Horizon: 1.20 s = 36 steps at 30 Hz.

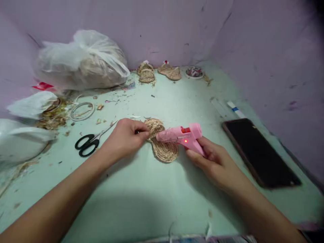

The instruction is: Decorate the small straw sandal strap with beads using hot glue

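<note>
A small braided straw slipper (165, 152) lies on the pale green table in front of me. My left hand (133, 135) pinches its left edge near the strap, thumb and forefinger pressed together there. In my right hand (211, 158) is a pink glue gun (181, 135), its handle wrapped by my fingers and a red light glowing on its side. The gun's nozzle points left, over the slipper's middle by the strap; whether the tip touches the straw I cannot tell. Black-handled scissors (92, 141) rest left of the slipper, their blades running behind my left wrist.
A large white plastic bag (83, 60) stands at the back left, with smaller bags and straw scraps below it. Straw slippers (146, 72) and a small dish (194, 72) sit by the wall. A tape ring (82, 111) lies left, a phone (258, 152) right.
</note>
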Each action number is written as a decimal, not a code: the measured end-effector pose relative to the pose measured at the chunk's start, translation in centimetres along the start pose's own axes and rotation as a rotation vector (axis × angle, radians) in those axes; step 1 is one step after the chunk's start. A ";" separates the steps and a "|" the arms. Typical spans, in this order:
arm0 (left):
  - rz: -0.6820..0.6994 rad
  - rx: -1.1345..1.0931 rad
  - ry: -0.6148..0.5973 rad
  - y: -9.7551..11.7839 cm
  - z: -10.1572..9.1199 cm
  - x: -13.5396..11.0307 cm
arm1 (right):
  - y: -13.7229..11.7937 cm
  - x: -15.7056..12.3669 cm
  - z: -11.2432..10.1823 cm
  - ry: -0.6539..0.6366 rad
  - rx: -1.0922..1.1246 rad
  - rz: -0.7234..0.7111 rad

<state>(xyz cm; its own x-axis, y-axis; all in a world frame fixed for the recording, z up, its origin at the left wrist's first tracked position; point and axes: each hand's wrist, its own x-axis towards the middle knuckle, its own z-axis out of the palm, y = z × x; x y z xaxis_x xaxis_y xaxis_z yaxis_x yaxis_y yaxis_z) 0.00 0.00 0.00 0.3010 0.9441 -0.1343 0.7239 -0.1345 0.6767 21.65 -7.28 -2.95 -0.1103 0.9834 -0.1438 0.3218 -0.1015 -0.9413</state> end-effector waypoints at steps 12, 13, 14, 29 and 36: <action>-0.042 -0.015 0.001 -0.1 0.1 0.0 | 0.5 -0.9 -2.5 0.035 0.094 0.042; -0.043 -0.014 -0.003 0.0 0.1 0.0 | 0.5 -1.0 -2.9 0.060 0.100 0.055; -0.040 -0.015 -0.008 0.0 0.1 0.0 | 0.4 -1.0 -3.1 0.100 0.120 0.064; -0.023 -0.111 -0.033 -0.1 0.3 -0.4 | -1.1 5.6 -3.8 0.511 -0.199 0.087; 0.002 -0.106 -0.041 0.4 0.3 -0.7 | -4.8 5.0 0.0 0.412 -0.293 -0.537</action>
<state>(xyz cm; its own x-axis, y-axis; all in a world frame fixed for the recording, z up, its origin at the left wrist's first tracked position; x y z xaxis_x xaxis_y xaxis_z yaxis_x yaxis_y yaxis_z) 0.23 -0.79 0.13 0.3289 0.9306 -0.1607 0.6540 -0.1017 0.7496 19.53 -1.89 0.85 0.0199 0.8690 0.4943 0.5672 0.3974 -0.7214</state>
